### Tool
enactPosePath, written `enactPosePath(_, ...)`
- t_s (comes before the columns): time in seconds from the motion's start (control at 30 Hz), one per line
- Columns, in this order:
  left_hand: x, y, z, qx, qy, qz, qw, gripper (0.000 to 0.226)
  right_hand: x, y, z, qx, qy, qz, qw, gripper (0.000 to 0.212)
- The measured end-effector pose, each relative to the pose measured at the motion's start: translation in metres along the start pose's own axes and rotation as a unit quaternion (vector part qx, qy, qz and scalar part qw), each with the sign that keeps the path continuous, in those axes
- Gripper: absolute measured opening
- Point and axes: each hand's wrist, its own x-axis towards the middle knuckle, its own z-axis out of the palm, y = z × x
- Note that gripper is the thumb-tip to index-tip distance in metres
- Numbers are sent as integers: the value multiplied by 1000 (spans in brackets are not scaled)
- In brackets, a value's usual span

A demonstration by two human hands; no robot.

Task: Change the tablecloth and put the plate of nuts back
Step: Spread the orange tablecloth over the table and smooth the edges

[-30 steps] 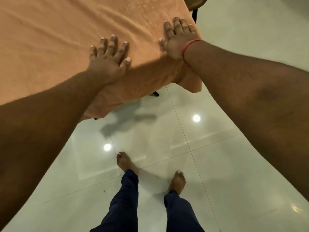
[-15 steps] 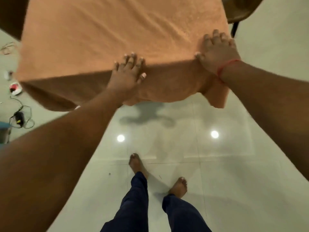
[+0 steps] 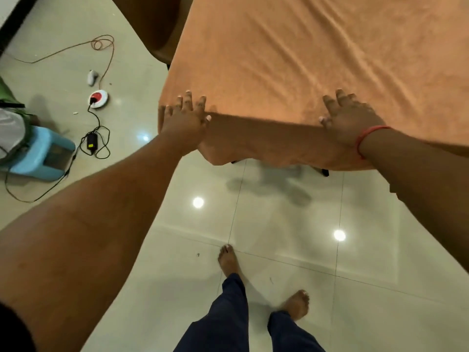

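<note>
Head view shows the left hand flat, fingers spread, on the near corner of the orange tablecloth, the right hand equally flat further along that edge, likely smoothing it square. Beyond the fingers the cloth lies wrinkled; no plate of nuts is visible.

Tablecloth lies over the bench, front edge hanging down. Left hand flat on the near left corner; right hand flat on the near edge, well apart to its right. Stool, charger and cables on the floor left of the bench. Chair behind the left corner.
</note>
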Motion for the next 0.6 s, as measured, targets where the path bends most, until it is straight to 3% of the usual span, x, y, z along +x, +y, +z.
enactPosePath(0.07,18,-29,2,-18,-20,-4,1000,64,15,-22,6,-10,31,-23,999,61)
enactPosePath(0.23,37,-79,18,1,-55,44,997,68,59,-58,28,2,5,-28,1000,60)
enactPosePath(0.37,53,-90,14,-35,-55,20,998,66,70,-82,40,15,17,-2,1000,61)
enactPosePath(0.6,57,-94,6,11,-36,37,999,67,65,-78,37,36,48,-6,998,63)
